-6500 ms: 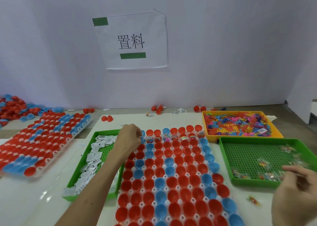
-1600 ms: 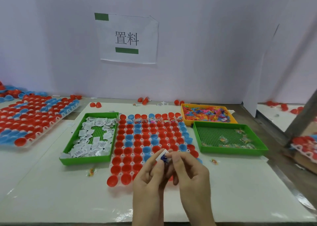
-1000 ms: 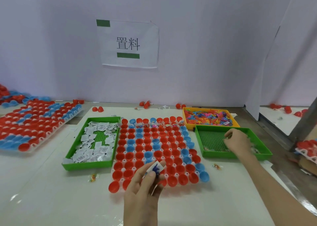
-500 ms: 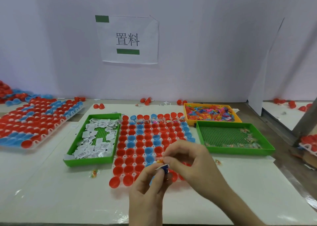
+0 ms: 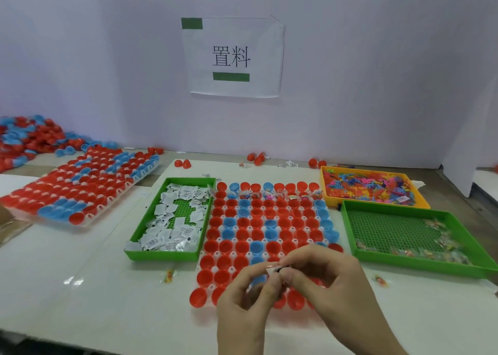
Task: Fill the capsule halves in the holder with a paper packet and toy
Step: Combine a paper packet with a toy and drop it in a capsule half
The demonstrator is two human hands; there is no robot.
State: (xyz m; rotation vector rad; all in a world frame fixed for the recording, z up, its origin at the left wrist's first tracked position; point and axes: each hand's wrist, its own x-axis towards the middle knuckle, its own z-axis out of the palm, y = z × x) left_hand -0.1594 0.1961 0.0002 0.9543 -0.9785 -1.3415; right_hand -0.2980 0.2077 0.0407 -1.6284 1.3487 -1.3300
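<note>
The clear holder (image 5: 200,267) lies in the middle of the white table, full of red and blue capsule halves (image 5: 244,224); its second row from the back carries wrapped toys. Above the holder's near rows my left hand (image 5: 244,309) and my right hand (image 5: 327,282) meet. Between their fingertips they pinch a small white paper packet (image 5: 270,270) with a dark bit beside it. The hands hide several near capsule halves.
A green tray of paper packets (image 5: 172,221) sits left of the holder. A green tray with wrapped toys (image 5: 404,233) lies to the right, behind it a yellow tray of colourful toy parts (image 5: 369,186). Another filled holder (image 5: 78,185) lies far left. A loose toy (image 5: 168,276) lies on the table.
My right hand came back from the right green tray to my left hand, and both now pinch the packet together, a little lower over the near rows.
</note>
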